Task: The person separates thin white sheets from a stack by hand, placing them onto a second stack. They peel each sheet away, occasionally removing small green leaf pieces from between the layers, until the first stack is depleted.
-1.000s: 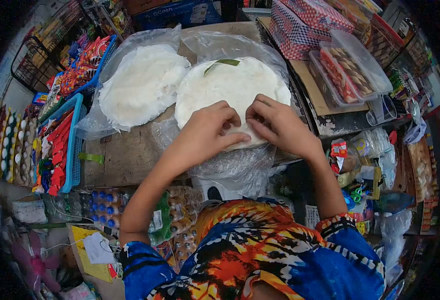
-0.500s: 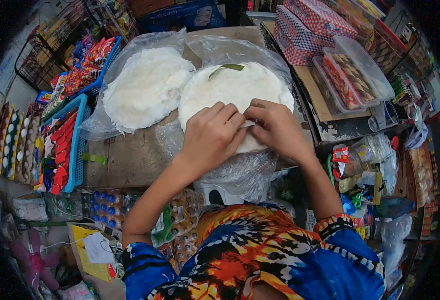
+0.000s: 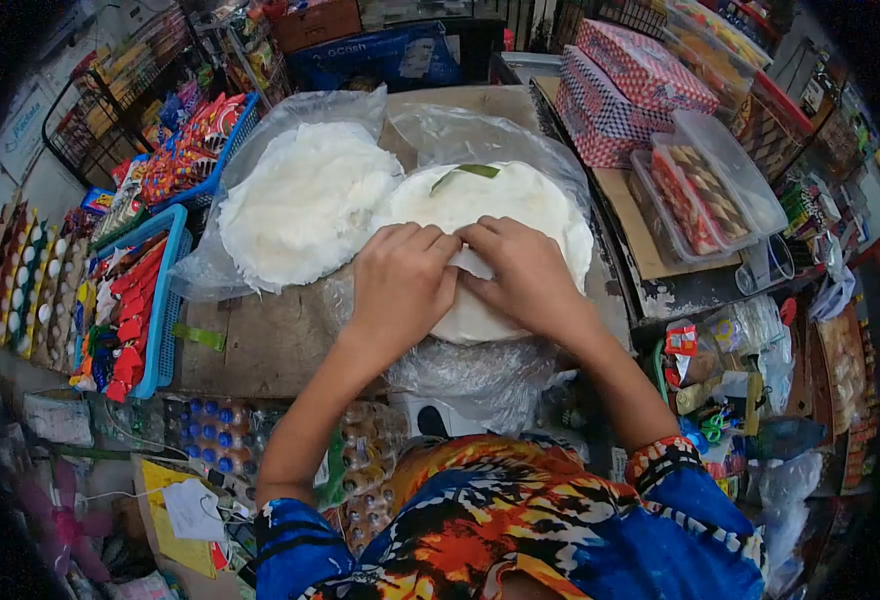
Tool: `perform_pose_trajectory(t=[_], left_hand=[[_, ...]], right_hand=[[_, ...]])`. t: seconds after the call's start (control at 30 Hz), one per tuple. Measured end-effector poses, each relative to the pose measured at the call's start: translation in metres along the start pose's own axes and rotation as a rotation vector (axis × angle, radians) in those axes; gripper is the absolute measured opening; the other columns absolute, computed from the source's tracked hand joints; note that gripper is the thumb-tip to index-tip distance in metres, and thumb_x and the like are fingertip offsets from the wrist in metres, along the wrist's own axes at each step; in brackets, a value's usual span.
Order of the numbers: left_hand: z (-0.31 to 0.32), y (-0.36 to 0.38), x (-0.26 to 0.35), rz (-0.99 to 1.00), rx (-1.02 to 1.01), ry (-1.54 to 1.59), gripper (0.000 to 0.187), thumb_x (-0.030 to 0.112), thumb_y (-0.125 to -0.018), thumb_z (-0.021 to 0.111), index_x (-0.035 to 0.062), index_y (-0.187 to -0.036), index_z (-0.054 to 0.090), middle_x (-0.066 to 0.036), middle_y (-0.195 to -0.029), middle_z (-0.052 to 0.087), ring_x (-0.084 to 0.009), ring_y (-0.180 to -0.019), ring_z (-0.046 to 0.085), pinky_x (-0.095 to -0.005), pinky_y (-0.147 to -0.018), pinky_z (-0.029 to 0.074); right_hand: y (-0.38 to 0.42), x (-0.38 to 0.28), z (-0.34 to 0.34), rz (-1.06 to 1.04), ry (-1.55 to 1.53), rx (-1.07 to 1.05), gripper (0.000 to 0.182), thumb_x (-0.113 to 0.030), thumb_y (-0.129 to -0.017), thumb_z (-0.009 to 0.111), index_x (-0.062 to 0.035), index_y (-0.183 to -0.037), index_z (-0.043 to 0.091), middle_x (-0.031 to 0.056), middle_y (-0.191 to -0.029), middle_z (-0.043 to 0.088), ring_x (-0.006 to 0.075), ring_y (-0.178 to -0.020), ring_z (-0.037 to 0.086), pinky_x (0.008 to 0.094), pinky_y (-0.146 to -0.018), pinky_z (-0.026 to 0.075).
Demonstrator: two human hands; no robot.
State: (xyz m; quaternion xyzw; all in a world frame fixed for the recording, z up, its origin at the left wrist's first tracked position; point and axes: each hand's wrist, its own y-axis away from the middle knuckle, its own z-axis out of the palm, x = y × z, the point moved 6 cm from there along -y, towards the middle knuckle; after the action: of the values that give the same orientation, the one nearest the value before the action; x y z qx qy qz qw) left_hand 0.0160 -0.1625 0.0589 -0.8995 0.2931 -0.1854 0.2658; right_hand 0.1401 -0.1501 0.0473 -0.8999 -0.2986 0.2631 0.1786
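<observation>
A stack of thin white round sheets (image 3: 550,225) lies on clear plastic at the table's middle, with a green leaf strip (image 3: 478,170) on top. Over its near half, my left hand (image 3: 405,275) and my right hand (image 3: 520,270) meet, fingers curled. Between their fingertips they pinch a small white piece (image 3: 472,262); whether it is part of the top sheet I cannot tell. To the left, a second white round stack (image 3: 300,205) with ragged edges rests on its own plastic bag (image 3: 195,270).
Blue baskets of packets (image 3: 175,290) and egg trays (image 3: 35,280) stand at the left. At the right are checkered boxes (image 3: 620,100) and a clear container of rolled snacks (image 3: 700,190). A green strip (image 3: 200,337) lies on the wooden table (image 3: 260,350).
The view has shifted, so the table sits lower in the frame. My hands have moved slightly left relative to the stack, and the pinched white piece now shows between them.
</observation>
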Motion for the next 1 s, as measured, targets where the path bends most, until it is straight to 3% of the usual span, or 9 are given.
perform_pose_trajectory(t=[0.1,0.17,0.27,0.47,0.6,0.67,0.77,0.9,1.0], left_hand=[[-0.002,0.005,-0.009,0.038,0.042,0.052,0.028,0.013,-0.075,0.068,0.0067,-0.102,0.066,-0.008,-0.097,0.064,-0.0294,-0.092,0.061,-0.0416,-0.084,0.047],[-0.006,0.007,-0.019,-0.1,0.044,-0.048,0.049,0.018,-0.077,0.07,0.008,-0.123,0.056,-0.012,-0.117,0.058,-0.0325,-0.109,0.054,-0.0429,-0.094,0.042],[0.007,0.02,-0.037,-0.232,-0.041,0.034,0.067,0.022,-0.079,0.071,0.0098,-0.138,0.043,-0.015,-0.131,0.049,-0.035,-0.121,0.046,-0.0442,-0.1,0.038],[0.001,0.014,-0.036,-0.208,-0.05,-0.027,0.068,0.024,-0.077,0.073,0.0095,-0.137,0.043,-0.015,-0.132,0.048,-0.0347,-0.122,0.045,-0.0462,-0.102,0.036],[-0.002,-0.009,-0.051,-0.101,-0.143,-0.113,0.056,0.013,-0.073,0.069,0.0093,-0.128,0.054,-0.013,-0.125,0.055,-0.033,-0.114,0.051,-0.0451,-0.102,0.037],[0.006,-0.025,-0.062,-0.072,-0.362,-0.159,0.044,0.003,-0.068,0.063,0.0078,-0.112,0.065,-0.012,-0.109,0.063,-0.0322,-0.099,0.058,-0.0439,-0.097,0.039],[0.008,-0.043,-0.072,-0.105,-0.421,0.022,0.038,0.001,-0.065,0.058,0.0059,-0.101,0.07,-0.013,-0.094,0.065,-0.033,-0.088,0.061,-0.0428,-0.091,0.043],[0.012,-0.037,-0.078,-0.087,-0.343,0.039,0.03,0.009,-0.07,0.064,0.0041,-0.1,0.069,-0.014,-0.09,0.064,-0.0351,-0.085,0.061,-0.0411,-0.083,0.046],[0.006,-0.026,-0.081,-0.041,-0.23,0.059,0.037,0.021,-0.074,0.07,0.0051,-0.107,0.067,-0.015,-0.097,0.063,-0.0362,-0.09,0.061,-0.0408,-0.081,0.048]], right_hand=[[-0.011,0.012,0.003,0.037,-0.005,-0.057,0.019,-0.016,-0.074,0.071,-0.0037,-0.088,0.067,0.0139,-0.084,0.066,0.0325,-0.078,0.065,0.0428,-0.071,0.051],[-0.013,0.021,-0.002,0.059,-0.09,0.006,0.018,-0.015,-0.074,0.071,-0.0028,-0.086,0.068,0.015,-0.081,0.067,0.033,-0.075,0.065,0.042,-0.069,0.051],[-0.01,0.036,-0.017,0.165,-0.212,0.08,0.015,-0.013,-0.075,0.071,-0.0014,-0.084,0.07,0.0171,-0.078,0.068,0.0339,-0.071,0.066,0.0401,-0.067,0.051],[-0.007,0.054,-0.021,0.292,-0.233,0.106,0.018,-0.015,-0.075,0.073,0.0003,-0.084,0.07,0.0194,-0.078,0.067,0.0327,-0.071,0.067,0.0383,-0.067,0.051],[-0.019,0.035,-0.013,0.196,-0.136,-0.116,0.028,-0.025,-0.076,0.074,-0.0019,-0.091,0.069,0.0189,-0.079,0.068,0.0341,-0.076,0.067,0.0412,-0.07,0.051],[-0.025,0.023,-0.01,0.145,-0.14,-0.166,0.038,-0.032,-0.076,0.075,-0.0042,-0.1,0.067,0.0186,-0.083,0.068,0.0364,-0.08,0.066,0.0436,-0.071,0.051],[-0.038,0.005,-0.002,0.022,-0.043,-0.066,0.041,-0.034,-0.075,0.076,-0.0041,-0.1,0.067,0.0188,-0.083,0.068,0.0361,-0.081,0.066,0.0447,-0.07,0.05],[-0.056,0.004,0.016,0.036,0.127,-0.174,0.029,-0.024,-0.075,0.072,-0.0053,-0.097,0.068,0.0184,-0.082,0.067,0.037,-0.078,0.065,0.0452,-0.069,0.05],[-0.067,0.028,0.009,0.071,0.061,-0.057,0.02,-0.018,-0.075,0.07,-0.0026,-0.088,0.069,0.0223,-0.077,0.065,0.0387,-0.074,0.064,0.0462,-0.067,0.05]])
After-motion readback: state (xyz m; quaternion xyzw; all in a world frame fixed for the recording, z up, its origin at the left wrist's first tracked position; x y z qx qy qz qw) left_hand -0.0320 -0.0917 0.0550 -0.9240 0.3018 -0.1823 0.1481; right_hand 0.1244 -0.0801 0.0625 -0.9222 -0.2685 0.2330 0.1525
